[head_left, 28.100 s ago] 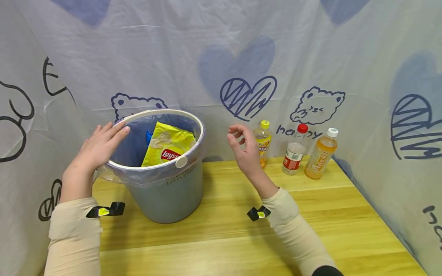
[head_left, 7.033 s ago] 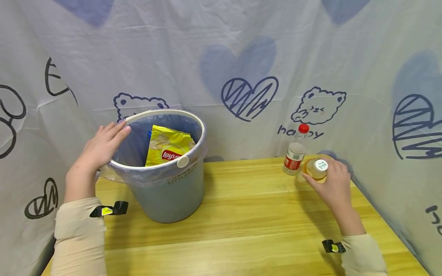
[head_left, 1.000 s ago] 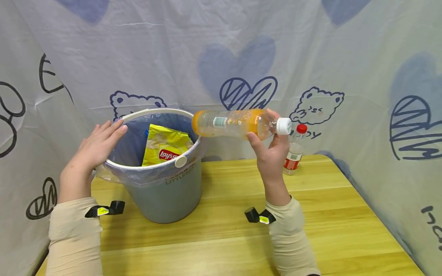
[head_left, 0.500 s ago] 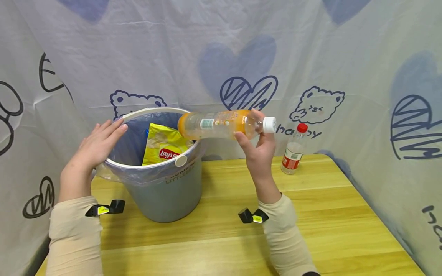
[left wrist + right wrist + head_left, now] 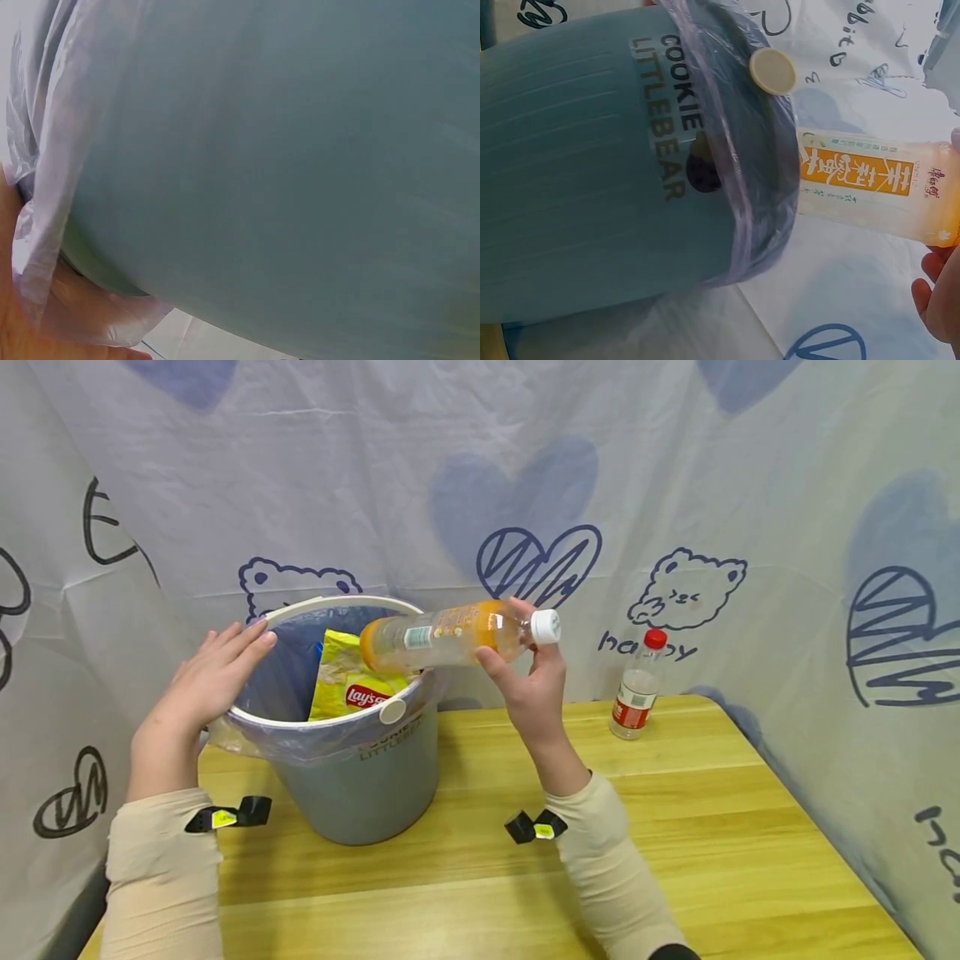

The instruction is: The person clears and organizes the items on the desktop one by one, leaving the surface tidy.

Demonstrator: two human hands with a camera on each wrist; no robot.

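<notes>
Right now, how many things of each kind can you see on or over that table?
Bottles: 2, the orange drink bottle held by the right hand, and the red-capped bottle.
Bins: 1.
Crisp bags: 1.
Total: 4.

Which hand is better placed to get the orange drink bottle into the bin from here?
The right hand. It already holds the orange drink bottle near its cap, with the base over the bin opening. The left hand rests flat on the bin's rim and steadies it.
</notes>
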